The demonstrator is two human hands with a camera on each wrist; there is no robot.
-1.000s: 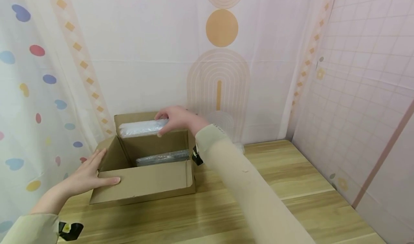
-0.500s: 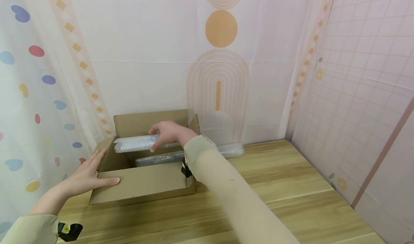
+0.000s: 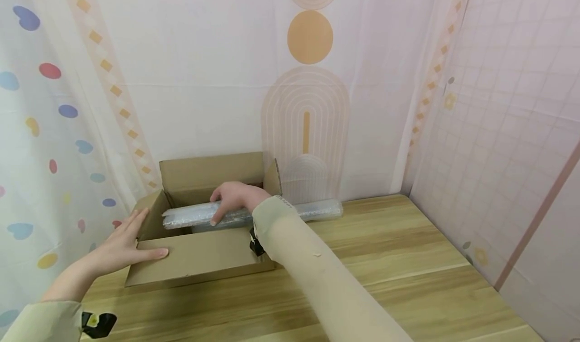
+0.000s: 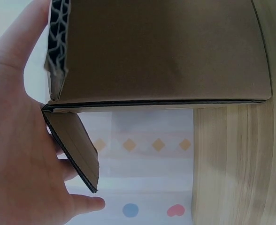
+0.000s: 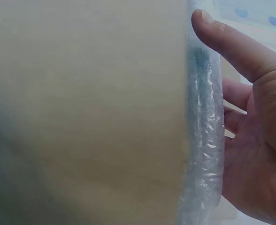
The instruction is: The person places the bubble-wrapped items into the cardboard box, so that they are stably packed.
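Now right hand (image 3: pixel 233 197), gripping bubble-wrapped bundle (image 3: pixel 190 216), has dropped it from box-top level into box (image 3: pixel 199 259); packing nearly settled. Left hand (image 3: pixel 120 246) flat, bracing flap.

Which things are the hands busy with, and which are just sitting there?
In use:
- open brown cardboard box, steadied by the left hand
- long bubble-wrapped bundle, gripped by the right hand over the box

Just lying about:
- second bubble-wrapped bundle on the pale wooden table, behind the box
- patterned curtains
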